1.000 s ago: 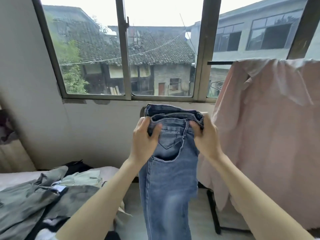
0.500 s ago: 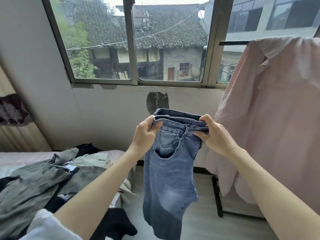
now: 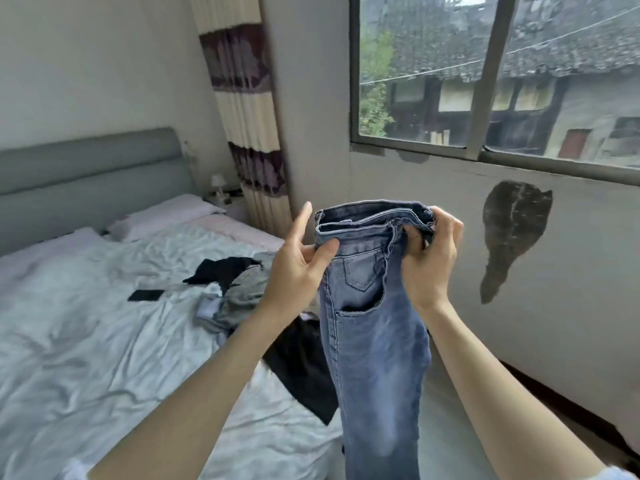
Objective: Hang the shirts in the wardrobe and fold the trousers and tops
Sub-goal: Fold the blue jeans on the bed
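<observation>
Here, beside a rumpled white bed [image 3: 104, 341] under a window [image 3: 485, 98], both hands, left [image 3: 294, 271] and right [image 3: 429, 261], are pinching the jeans [image 3: 377, 358] by the waistband, legs hanging straight down.

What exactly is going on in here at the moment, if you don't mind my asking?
A person is sorting laundry. Both hands hold a pair of blue jeans up by the waistband: the left hand pinches one side, the right hand grips the other, and the legs hang down beside the bed. The jeans are not yet folded. A heap of grey and black clothes waits on the bed, near a dark phone.
</observation>
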Action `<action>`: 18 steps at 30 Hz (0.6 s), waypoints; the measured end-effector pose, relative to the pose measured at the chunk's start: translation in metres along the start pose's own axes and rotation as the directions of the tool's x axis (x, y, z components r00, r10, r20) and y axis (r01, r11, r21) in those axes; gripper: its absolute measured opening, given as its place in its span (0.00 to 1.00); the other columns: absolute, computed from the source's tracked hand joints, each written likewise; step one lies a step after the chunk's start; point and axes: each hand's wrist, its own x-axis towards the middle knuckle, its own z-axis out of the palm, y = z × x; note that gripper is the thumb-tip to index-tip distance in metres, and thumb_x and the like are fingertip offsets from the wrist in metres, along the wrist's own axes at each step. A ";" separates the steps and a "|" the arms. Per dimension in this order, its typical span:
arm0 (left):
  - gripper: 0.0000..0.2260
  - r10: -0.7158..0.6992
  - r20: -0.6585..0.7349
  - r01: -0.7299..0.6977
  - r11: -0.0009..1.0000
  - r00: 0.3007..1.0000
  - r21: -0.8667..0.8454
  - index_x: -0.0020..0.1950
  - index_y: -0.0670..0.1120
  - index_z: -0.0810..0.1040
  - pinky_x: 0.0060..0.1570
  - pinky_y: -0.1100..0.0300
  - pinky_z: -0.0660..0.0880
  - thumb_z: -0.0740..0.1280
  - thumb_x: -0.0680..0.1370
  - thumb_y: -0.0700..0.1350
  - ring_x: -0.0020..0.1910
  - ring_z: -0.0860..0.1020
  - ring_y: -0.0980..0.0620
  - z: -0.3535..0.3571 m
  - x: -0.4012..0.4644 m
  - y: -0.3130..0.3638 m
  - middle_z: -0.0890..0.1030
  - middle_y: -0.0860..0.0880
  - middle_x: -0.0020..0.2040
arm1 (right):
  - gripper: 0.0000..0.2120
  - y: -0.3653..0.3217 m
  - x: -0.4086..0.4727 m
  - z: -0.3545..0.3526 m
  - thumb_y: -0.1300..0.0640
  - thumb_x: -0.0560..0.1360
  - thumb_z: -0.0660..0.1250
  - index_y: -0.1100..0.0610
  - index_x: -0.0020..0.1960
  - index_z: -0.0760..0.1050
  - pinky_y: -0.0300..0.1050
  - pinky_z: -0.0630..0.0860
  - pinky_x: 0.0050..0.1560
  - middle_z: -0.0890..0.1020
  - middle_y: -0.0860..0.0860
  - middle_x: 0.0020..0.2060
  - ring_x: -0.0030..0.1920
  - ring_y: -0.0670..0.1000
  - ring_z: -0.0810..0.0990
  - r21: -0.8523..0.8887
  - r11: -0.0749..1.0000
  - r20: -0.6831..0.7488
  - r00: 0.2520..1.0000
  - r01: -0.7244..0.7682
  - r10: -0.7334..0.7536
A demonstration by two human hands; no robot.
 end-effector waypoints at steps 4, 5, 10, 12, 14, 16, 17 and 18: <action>0.06 0.031 -0.159 -0.021 0.998 0.987 0.067 0.51 0.54 0.77 0.44 0.66 0.72 0.64 0.75 0.50 0.41 0.78 0.58 -0.080 -0.016 0.014 0.82 0.60 0.40 | 0.10 -0.044 -0.015 0.075 0.65 0.73 0.66 0.67 0.53 0.74 0.45 0.67 0.58 0.76 0.55 0.49 0.55 0.51 0.68 0.096 0.995 0.051 0.998 0.027 -0.032; 0.05 0.032 -0.196 -0.019 0.998 0.980 0.065 0.49 0.54 0.77 0.45 0.64 0.73 0.64 0.75 0.50 0.40 0.78 0.58 -0.099 -0.018 0.016 0.82 0.60 0.40 | 0.11 -0.056 -0.018 0.095 0.64 0.72 0.67 0.67 0.53 0.75 0.46 0.66 0.57 0.77 0.58 0.49 0.55 0.50 0.68 0.115 0.992 0.062 0.997 0.047 -0.054; 0.01 0.055 -0.385 -0.020 0.995 0.921 0.096 0.48 0.51 0.74 0.42 0.56 0.74 0.63 0.78 0.45 0.36 0.76 0.58 -0.207 -0.014 0.004 0.80 0.61 0.36 | 0.11 -0.127 -0.040 0.207 0.65 0.72 0.66 0.67 0.54 0.75 0.38 0.68 0.53 0.77 0.60 0.47 0.54 0.50 0.68 0.295 0.955 0.138 0.988 0.031 -0.074; 0.03 0.069 -0.457 -0.004 0.990 0.887 0.142 0.50 0.49 0.74 0.37 0.66 0.71 0.62 0.79 0.43 0.33 0.74 0.62 -0.255 -0.005 -0.010 0.79 0.61 0.34 | 0.11 -0.152 -0.050 0.258 0.65 0.72 0.66 0.66 0.54 0.75 0.35 0.66 0.53 0.76 0.59 0.47 0.53 0.51 0.69 0.316 0.948 0.170 0.982 0.031 -0.088; 0.03 0.067 -0.542 0.048 0.980 0.837 0.194 0.51 0.47 0.74 0.36 0.72 0.69 0.62 0.80 0.43 0.33 0.74 0.67 -0.313 0.011 -0.034 0.78 0.59 0.35 | 0.11 -0.174 -0.060 0.321 0.66 0.72 0.66 0.65 0.55 0.75 0.36 0.66 0.53 0.76 0.58 0.47 0.54 0.53 0.70 0.336 0.941 0.223 0.969 0.024 -0.105; 0.05 0.036 -0.610 0.161 0.951 0.791 0.265 0.52 0.45 0.73 0.40 0.71 0.69 0.62 0.79 0.45 0.40 0.78 0.63 -0.369 0.036 -0.069 0.80 0.52 0.44 | 0.14 -0.190 -0.068 0.390 0.66 0.73 0.65 0.64 0.59 0.74 0.42 0.67 0.56 0.76 0.58 0.50 0.57 0.58 0.72 0.298 0.953 0.372 0.926 -0.051 -0.067; 0.08 -0.024 -0.630 0.259 0.923 0.776 0.284 0.55 0.44 0.73 0.45 0.67 0.70 0.62 0.79 0.46 0.49 0.79 0.56 -0.397 0.049 -0.091 0.80 0.47 0.50 | 0.17 -0.193 -0.072 0.424 0.66 0.74 0.64 0.62 0.62 0.71 0.47 0.67 0.58 0.76 0.58 0.54 0.61 0.59 0.70 0.209 0.975 0.483 0.875 -0.071 -0.039; 0.13 -0.112 -0.638 0.374 0.880 0.762 0.293 0.61 0.43 0.70 0.51 0.63 0.69 0.62 0.80 0.47 0.57 0.77 0.49 -0.425 0.062 -0.114 0.78 0.44 0.58 | 0.21 -0.191 -0.079 0.460 0.65 0.75 0.62 0.60 0.67 0.66 0.51 0.65 0.61 0.73 0.57 0.61 0.66 0.59 0.66 0.081 0.996 0.598 0.801 -0.045 -0.012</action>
